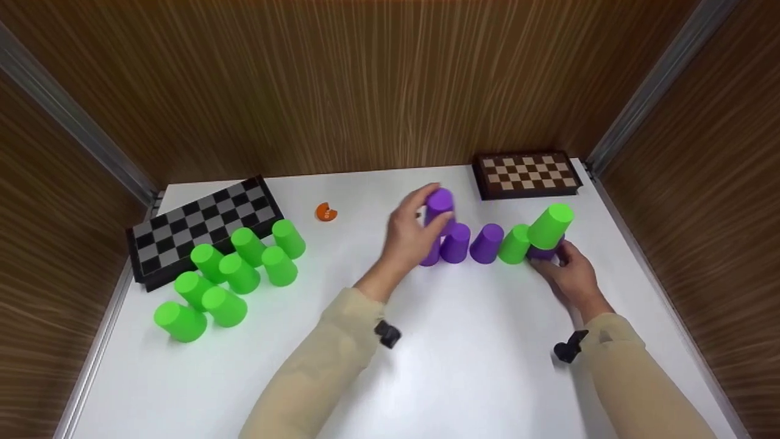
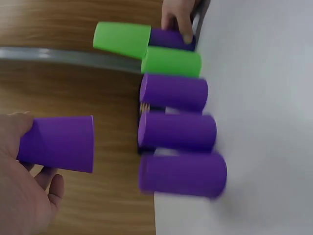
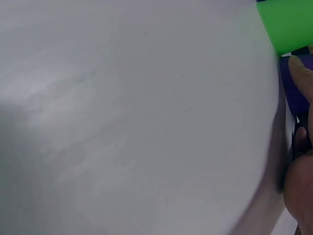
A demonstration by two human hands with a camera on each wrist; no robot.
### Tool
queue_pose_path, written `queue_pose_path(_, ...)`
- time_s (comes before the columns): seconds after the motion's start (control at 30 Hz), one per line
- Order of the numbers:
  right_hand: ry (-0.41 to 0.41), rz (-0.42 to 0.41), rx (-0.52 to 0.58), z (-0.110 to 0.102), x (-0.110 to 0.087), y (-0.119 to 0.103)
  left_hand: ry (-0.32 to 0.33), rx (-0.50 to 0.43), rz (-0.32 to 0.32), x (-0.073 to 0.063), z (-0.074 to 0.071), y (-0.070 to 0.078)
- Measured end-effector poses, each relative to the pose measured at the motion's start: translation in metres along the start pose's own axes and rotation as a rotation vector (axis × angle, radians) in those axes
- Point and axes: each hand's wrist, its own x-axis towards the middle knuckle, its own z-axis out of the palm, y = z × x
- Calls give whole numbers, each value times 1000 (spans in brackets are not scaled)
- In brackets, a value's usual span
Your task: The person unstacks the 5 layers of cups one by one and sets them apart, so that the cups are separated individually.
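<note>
My left hand [image 1: 408, 231] pinches an upside-down purple cup [image 1: 440, 200] between thumb and fingers. In the left wrist view that cup is raised, with a gap between it and the row of cups. Three purple cups stand in the row: the leftmost [image 2: 183, 174], a middle one [image 1: 456, 244] and another [image 1: 486, 244]. A green cup [image 1: 515, 245] follows, then a purple cup [image 2: 168, 38] at the right end. My right hand [image 1: 576, 277] grips this end cup low down. A green cup [image 1: 550, 225] sits over its top, hiding the upper part.
Several green cups [image 1: 241, 274] stand upside down in two slanting lines at the left, beside a black-and-grey checkered board [image 1: 204, 222]. A small brown chessboard [image 1: 527, 174] lies behind the row. An orange disc with a notch [image 1: 326, 212] lies near the back wall [image 1: 365, 91].
</note>
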Motion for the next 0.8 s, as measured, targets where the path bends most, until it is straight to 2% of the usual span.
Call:
queue_pose_path(0.13, -2, -7, -8, -1, -1, -1, 107, 7, -17, -22, -45, -19)
queue_pose_path(0.3, 0, -23, -29, -1, -1, -2, 233, 16, -94, -57, -96, -41)
queue_pose_path(0.4, 0, -25, -31, -1, -1, -1, 290, 16, -144, -80, -120, -55)
queue_pose_path(0.63, -17, -16, -37, -1, 0, 0, 386, 76, -277, -133, -159, -83)
queue_pose_path(0.8, -15, -5, -48, -1, 1, -1, 436, 153, -317, -157, -178, -100)
